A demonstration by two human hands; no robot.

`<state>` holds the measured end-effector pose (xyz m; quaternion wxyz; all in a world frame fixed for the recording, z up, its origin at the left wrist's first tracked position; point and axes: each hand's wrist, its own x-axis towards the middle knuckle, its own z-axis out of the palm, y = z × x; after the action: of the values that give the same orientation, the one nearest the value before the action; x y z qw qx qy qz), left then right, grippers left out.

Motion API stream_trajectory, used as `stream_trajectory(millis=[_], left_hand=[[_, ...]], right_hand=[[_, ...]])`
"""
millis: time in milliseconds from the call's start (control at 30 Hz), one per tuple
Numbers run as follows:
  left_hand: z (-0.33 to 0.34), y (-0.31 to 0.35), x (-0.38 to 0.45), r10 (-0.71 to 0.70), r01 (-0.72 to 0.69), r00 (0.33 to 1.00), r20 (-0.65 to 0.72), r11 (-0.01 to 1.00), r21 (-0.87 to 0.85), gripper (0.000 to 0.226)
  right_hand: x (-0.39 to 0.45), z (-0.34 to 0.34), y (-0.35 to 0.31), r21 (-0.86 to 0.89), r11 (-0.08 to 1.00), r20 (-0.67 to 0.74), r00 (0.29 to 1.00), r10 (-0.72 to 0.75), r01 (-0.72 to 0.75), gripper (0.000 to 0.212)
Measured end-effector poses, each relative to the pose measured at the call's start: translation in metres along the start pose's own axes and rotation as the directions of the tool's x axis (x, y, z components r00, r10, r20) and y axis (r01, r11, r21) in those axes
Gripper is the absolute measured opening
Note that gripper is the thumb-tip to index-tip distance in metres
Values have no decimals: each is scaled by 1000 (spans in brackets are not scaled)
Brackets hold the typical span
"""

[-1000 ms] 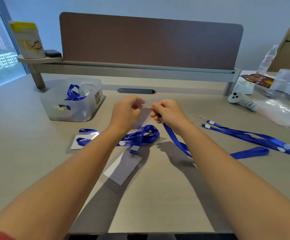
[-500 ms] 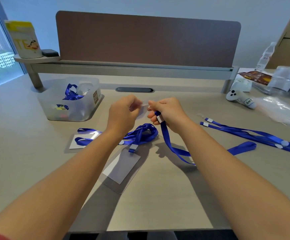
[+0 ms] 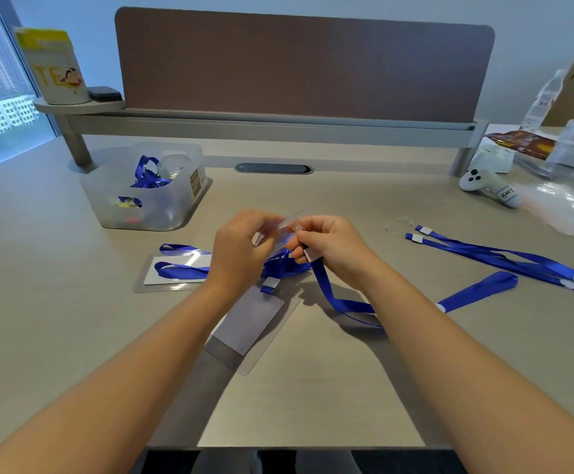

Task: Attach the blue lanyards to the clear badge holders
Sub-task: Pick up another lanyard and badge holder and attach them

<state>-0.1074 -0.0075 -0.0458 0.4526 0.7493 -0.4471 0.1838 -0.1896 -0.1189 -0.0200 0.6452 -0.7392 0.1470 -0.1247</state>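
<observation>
My left hand (image 3: pixel 241 248) pinches a clear badge holder (image 3: pixel 290 221) raised above the desk. Touching its edge, my right hand (image 3: pixel 330 246) grips the clip end of a blue lanyard (image 3: pixel 333 295), whose strap trails down to the right across the desk. A second clear badge holder (image 3: pixel 248 325) lies flat below my hands, with a bunched blue lanyard clipped at its top. At the left, a third holder (image 3: pixel 172 273) rests on the desk with a lanyard across it. Two loose blue lanyards (image 3: pixel 504 260) stretch along the right side.
A clear plastic bin (image 3: pixel 148 186) with lanyards and small parts stands at the back left. A white controller (image 3: pixel 490 188), crumpled plastic bags (image 3: pixel 566 208) and a water bottle (image 3: pixel 542 100) sit at the right. A brown divider panel (image 3: pixel 302 63) closes off the back.
Both hands have stayed together over the desk with small finger shifts; the held holder now shows between them. The trailing lanyard strap has slid slightly.
</observation>
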Motion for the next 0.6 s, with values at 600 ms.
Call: stream_trajectory(millis=[600], left_hand=[[-1, -13, -6, 144, -177, 974, 176, 967, 186, 30]], right_hand=[[-3, -1, 1, 54, 992, -55, 991, 121, -118, 30]])
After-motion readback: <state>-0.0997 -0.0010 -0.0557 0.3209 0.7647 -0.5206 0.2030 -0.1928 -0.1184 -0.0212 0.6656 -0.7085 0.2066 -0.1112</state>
